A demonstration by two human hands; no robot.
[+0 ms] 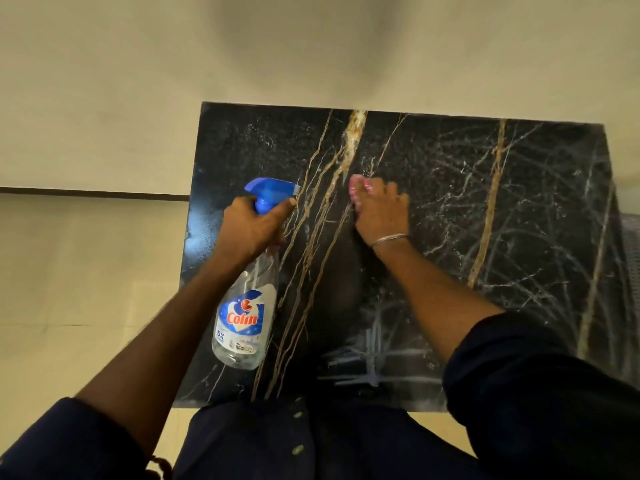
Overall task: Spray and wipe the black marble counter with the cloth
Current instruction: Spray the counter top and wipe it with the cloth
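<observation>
The black marble counter (467, 188) with gold and white veins fills the middle of the head view; fine droplets speckle its far left part. My left hand (251, 228) grips the neck of a clear spray bottle (242, 317) with a blue trigger head, held over the counter's left side, nozzle pointing right. My right hand (379, 211) presses flat on the counter's middle over a pink cloth (356, 190), of which only an edge shows past my fingers.
A cream wall rises behind the counter, and a cream floor or lower surface (86, 289) lies to the left. The counter's near edge (311, 405) meets my dark clothing. A pale grey object (632, 237) shows at the far right edge.
</observation>
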